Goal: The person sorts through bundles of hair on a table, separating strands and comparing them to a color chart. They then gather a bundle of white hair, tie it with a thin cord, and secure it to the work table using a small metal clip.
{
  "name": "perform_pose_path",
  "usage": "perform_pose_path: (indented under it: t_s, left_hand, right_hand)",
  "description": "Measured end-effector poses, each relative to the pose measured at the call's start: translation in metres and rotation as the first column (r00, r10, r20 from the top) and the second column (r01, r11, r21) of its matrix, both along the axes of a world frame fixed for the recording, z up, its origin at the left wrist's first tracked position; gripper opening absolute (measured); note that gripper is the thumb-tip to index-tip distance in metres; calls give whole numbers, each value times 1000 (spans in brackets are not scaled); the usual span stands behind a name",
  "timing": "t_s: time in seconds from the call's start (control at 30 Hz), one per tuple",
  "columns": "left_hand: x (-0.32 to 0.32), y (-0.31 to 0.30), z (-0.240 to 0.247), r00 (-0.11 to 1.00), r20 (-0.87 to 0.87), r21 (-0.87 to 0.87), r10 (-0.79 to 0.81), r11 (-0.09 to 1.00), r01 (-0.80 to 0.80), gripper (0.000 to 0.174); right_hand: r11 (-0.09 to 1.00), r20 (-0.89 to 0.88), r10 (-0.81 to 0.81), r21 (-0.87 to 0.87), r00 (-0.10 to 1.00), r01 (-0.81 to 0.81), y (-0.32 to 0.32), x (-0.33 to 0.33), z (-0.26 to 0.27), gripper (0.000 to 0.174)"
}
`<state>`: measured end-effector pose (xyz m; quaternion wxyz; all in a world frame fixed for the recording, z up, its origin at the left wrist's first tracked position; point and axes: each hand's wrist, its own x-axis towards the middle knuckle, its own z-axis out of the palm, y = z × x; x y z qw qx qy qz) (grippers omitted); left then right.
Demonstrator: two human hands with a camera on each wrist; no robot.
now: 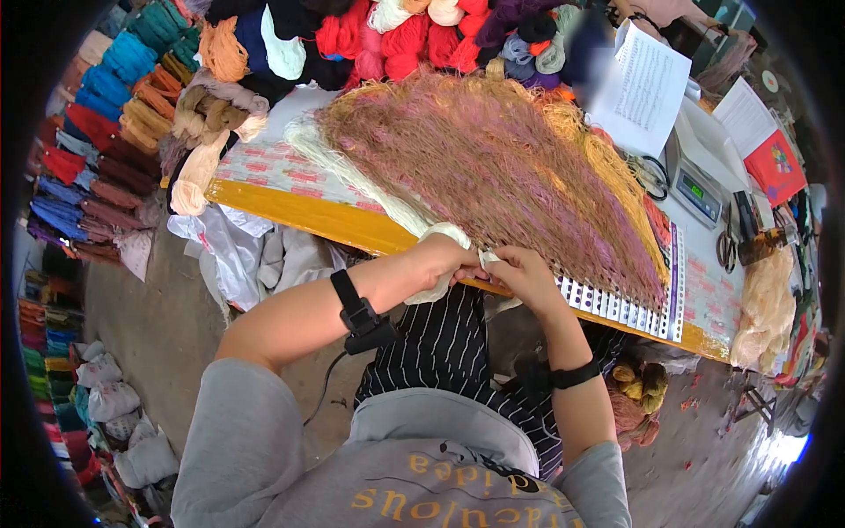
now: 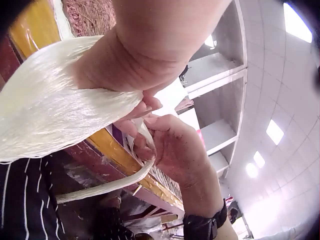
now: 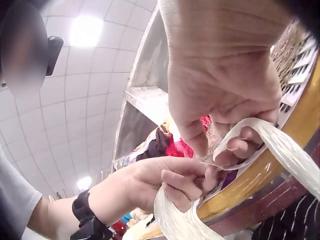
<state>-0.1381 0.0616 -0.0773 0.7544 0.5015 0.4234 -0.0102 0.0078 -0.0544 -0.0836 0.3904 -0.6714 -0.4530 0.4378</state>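
Observation:
A skein of cream yarn [image 2: 50,105] hangs looped over my left hand [image 1: 444,255] and wrist at the front edge of the table. My left fingers are curled round its strands. Close beside it, my right hand [image 1: 524,271] pinches a strip of the same cream yarn, whose band [image 3: 287,145] droops below the fingers in the right wrist view. The fingertips of both hands meet over the edge. Just beyond them a broad sheet of brown, pink and yellow yarn [image 1: 458,167] fans out, its near ends at a white strip with holes [image 1: 616,308].
Skeins of red yarn [image 1: 405,44] and other colours are heaped along the back. A digital scale [image 1: 695,189], scissors [image 1: 727,246] and printed sheets [image 1: 638,88] lie at the right. White bags [image 1: 233,255] sit under the table's left side.

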Motion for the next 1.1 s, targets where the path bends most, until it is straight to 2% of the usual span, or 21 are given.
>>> perform_pose_path:
  t_s: [0.07, 0.13, 0.2, 0.33, 0.43, 0.53, 0.6, 0.67, 0.73, 0.77, 0.83, 0.87, 0.9, 0.93, 0.97, 1.0, 1.03, 1.07, 1.1]
  left_hand:
    - [1, -2, 1, 1000, -17, 23, 12, 1000, -11, 9]
    - [1, -4, 2, 998, -55, 125, 25, 992, -18, 8]
    - [0, -9, 14, 998, -64, 154, 29, 988, -19, 9]
    - [-3, -12, 24, 998, -60, 245, -8, 969, 23, 10]
    - [-4, -11, 21, 1000, -27, 222, -13, 975, 19, 10]
    - [-4, -9, 17, 999, 42, 191, -13, 982, 4, 9]
    - [-3, -5, 10, 999, 41, 171, -18, 985, 11, 8]
    - [-1, -3, 8, 999, 35, 146, -22, 989, 17, 8]
    - [1, -1, 12, 994, -79, 238, -81, 966, 98, 9]
    - [2, -2, 32, 966, -212, 297, -146, 932, 206, 13]
    - [-1, -3, 15, 971, -194, 331, -141, 922, 200, 16]
    - [-2, -3, 8, 975, -171, 368, -139, 909, 194, 18]
    - [-8, -1, 1, 956, -199, 496, -216, 819, 289, 21]
    - [-15, 2, -5, 953, -203, 491, -226, 818, 299, 21]
    - [-21, 5, -9, 977, -70, 858, -203, 487, 162, 21]
    - [-27, 8, -4, 966, 68, 997, -250, 45, -58, 22]
    - [-35, 16, 1, 960, -112, 981, -257, 123, 148, 23]
    - [-34, 15, 8, 956, -124, 980, -267, 119, 161, 23]
    - [-33, 14, 12, 980, -91, 801, -177, 572, 178, 25]
  right_hand:
    - [989, 18, 16, -145, 1000, -14, 1, 0, 7, 36]
    - [993, 58, 22, -119, 998, -15, 0, -1, -7, 41]
    - [997, 115, -79, 32, 990, 76, -2, -4, -11, 33]
    - [998, 171, -50, 45, 984, 43, -4, -5, -6, 36]
    - [998, 239, -50, -19, 970, 57, -5, -7, -1, 41]
    - [1000, 231, -29, 9, 973, 27, -4, -5, -4, 35]
    - [996, 71, -6, -86, 997, 12, -3, -5, 3, 32]
    - [996, 31, 17, -93, 999, -15, 0, -1, 1, 32]
    - [994, -9, 40, -98, 999, -41, -1, 0, -2, 31]
    - [997, 79, 36, -67, 996, -31, -1, 1, -2, 32]
    - [1000, 209, -18, -14, 978, 22, -3, -3, -3, 35]
    - [1000, 205, -16, -16, 979, 20, -3, -5, -1, 35]
    - [999, 217, -2, -45, 976, 12, -3, -6, 4, 35]
    - [997, 227, 7, -77, 974, 11, -5, -7, 5, 36]
    - [996, 222, -8, -81, 975, 26, -6, -8, 4, 36]
    - [998, 256, -33, -37, 966, 44, -7, -9, 1, 35]
    - [998, 287, -58, 9, 956, 58, -8, -10, -1, 33]
    - [998, 275, -70, 11, 959, 69, -8, -11, 0, 33]
    - [998, 310, -62, -1, 949, 66, -8, -12, 6, 31]
